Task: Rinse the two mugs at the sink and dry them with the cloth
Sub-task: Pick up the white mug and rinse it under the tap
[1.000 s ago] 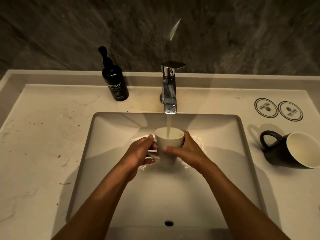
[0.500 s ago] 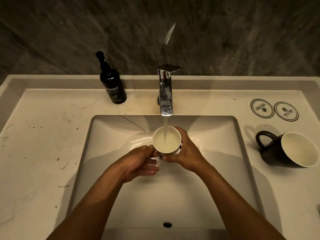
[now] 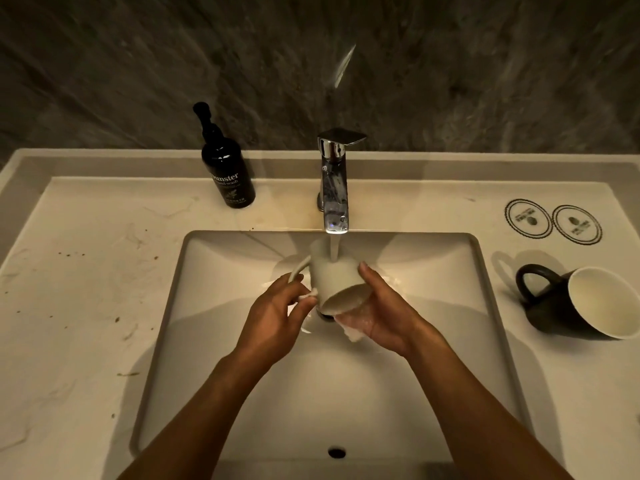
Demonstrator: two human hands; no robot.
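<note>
White mug (image 3: 334,282) tipped under tap (image 3: 334,188) stream, mouth toward camera, dumping into sink (image 3: 485,289). Left hand (image 3: 273,317) fingers pinch handle; right hand (image 3: 381,313) cups base. Rinse step, mug one. Next: dark mug (image 3: 581,303), lying on desk (image 3: 86,289). No cloth visible.

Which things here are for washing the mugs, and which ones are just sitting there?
For the job: white ceramic mug in both hands (left hand, right hand); black mug with white inside; running chrome tap; white sink basin.

Just sitting: black hand-wash pump bottle; two round coasters.
</note>
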